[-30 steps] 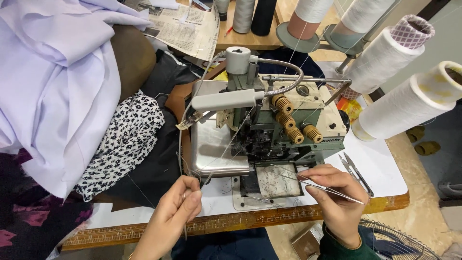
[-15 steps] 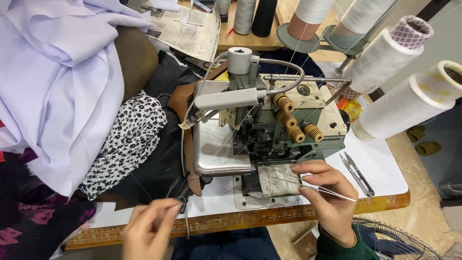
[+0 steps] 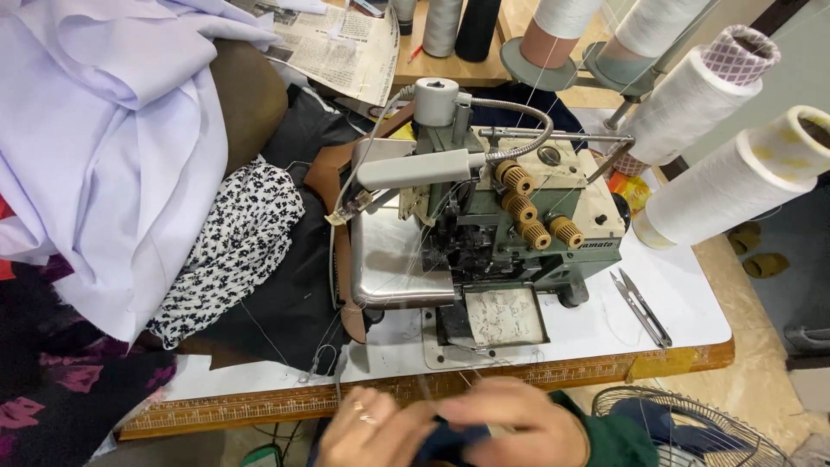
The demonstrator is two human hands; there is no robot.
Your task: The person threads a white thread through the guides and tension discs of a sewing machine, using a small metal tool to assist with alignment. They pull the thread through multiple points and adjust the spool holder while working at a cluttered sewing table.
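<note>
A dark cloth [image 3: 445,441] is seen low in the view, just below the table edge [image 3: 519,378], bunched between both hands and mostly covered by them; only a small navy patch is shown. Fine white threads [image 3: 424,380] are drawn from the serger [image 3: 484,233] down across the table edge toward the hands.

The edge is marked by a wooden ruler strip running left to right. Open white tabletop is left to the right of the serger, where only the snips [image 3: 641,308] lie, well apart from the hands. To the left, the room is taken up by black fabric [image 3: 285,294], a spotted cloth [image 3: 233,251] and a big pale sheet [image 3: 104,147]. Large thread cones [image 3: 726,177] are stood at the upper right, and a wire fan guard [image 3: 683,428] is seen below the table, near the right wrist.

The left hand [image 3: 376,432] is held knuckles-up, a ring on one finger, its fingers curled onto the cloth. The right hand [image 3: 519,424] is blurred; it is laid over the cloth from the right, fingers bent toward the left hand, but how firmly they are closed cannot be told.
</note>
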